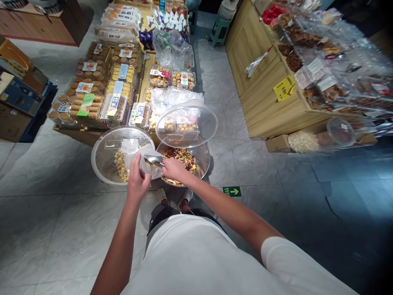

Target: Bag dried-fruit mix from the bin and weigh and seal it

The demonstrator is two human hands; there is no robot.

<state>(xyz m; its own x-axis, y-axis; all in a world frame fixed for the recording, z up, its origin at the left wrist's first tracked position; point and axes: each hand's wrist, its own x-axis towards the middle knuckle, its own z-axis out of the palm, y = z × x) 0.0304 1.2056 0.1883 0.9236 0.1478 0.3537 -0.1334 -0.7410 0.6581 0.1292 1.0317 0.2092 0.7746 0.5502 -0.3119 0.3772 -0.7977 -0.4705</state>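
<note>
My left hand [138,180] grips a thin, whitish plastic bag [132,159] by its edge. A metal scoop [154,160] is in my right hand [174,169], its bowl tipped into the mouth of the bag. Below my right hand stands a clear round tub [204,162] with small multicoloured pieces [186,157] inside. Its clear lid [211,125] leans upright behind it. To the left is another clear tub [96,157] with tan, nut-like pieces [120,164], partly covered by the bag. What lies in the scoop is too small to make out.
Stacked clear boxes of cookies [89,88] cover the display table beyond the tubs. On the right stands a wooden counter [254,73] with bagged snacks and a yellow price sign [284,88]. Cardboard boxes [18,98] sit at left. A green stool [219,30] stands at the back.
</note>
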